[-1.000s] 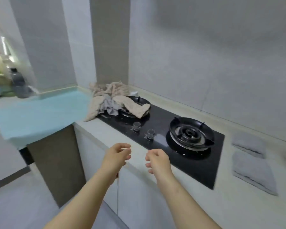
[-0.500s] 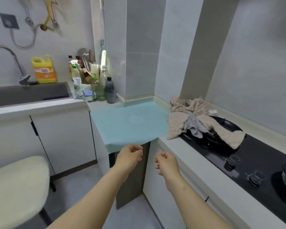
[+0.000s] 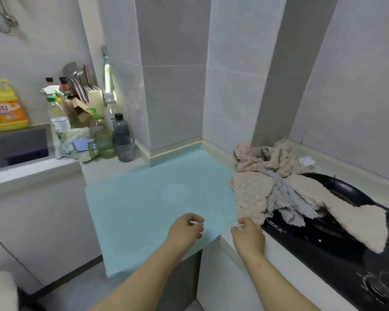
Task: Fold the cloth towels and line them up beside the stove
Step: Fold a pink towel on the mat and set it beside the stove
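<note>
A heap of unfolded towels lies at the left end of the black stove (image 3: 337,250). Beige towels (image 3: 252,196) sprawl across the counter and the left burner, and a crumpled grey towel (image 3: 285,205) lies among them. One long beige towel (image 3: 355,216) drapes over the burner toward the front. My left hand (image 3: 185,231) hovers over the front of the light blue mat (image 3: 157,205), fingers loosely curled and holding nothing. My right hand (image 3: 248,235) hangs at the mat's right front corner, just short of the beige towels, also holding nothing.
Bottles, a knife block and a rag (image 3: 76,147) crowd the counter corner behind the mat. A yellow detergent jug (image 3: 5,108) stands by the dark sink (image 3: 16,147) at left. Stove knobs (image 3: 382,286) sit at the lower right. Tiled walls close in behind.
The view has swung left from the stove and its folded grey towels to the blue mat. Both hands have moved forward over the mat's front edge, nearer the towel heap.
</note>
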